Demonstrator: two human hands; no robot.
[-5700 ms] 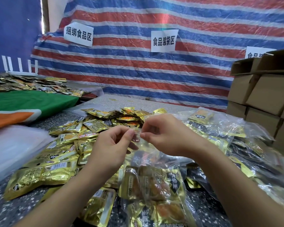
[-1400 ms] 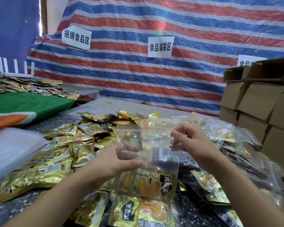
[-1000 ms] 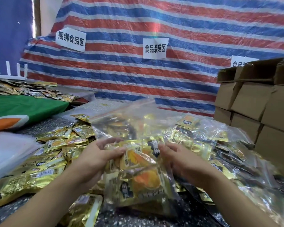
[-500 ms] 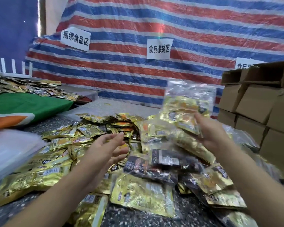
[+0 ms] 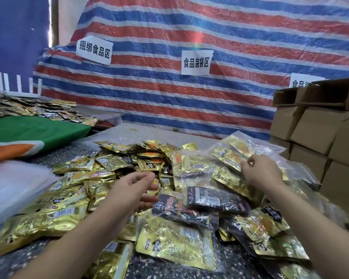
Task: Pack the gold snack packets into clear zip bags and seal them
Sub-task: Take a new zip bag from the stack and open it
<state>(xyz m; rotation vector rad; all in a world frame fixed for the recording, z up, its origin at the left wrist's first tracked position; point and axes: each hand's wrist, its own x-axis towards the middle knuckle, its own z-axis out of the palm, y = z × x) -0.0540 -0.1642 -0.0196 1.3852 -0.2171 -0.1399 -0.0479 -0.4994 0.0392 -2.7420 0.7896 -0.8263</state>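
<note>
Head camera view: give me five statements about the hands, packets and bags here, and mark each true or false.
1. The right hand touches a filled zip bag on the pile of filled bags. True.
2. The left hand grips a gold packet. False: it hovers open, holding nothing.
3. Loose gold packets lie left of the left hand. True.
4. The cardboard boxes stand on the left. False: they are stacked on the right.
5. The green cloth covers the loose packets. False: it lies beyond them, on the left.
</note>
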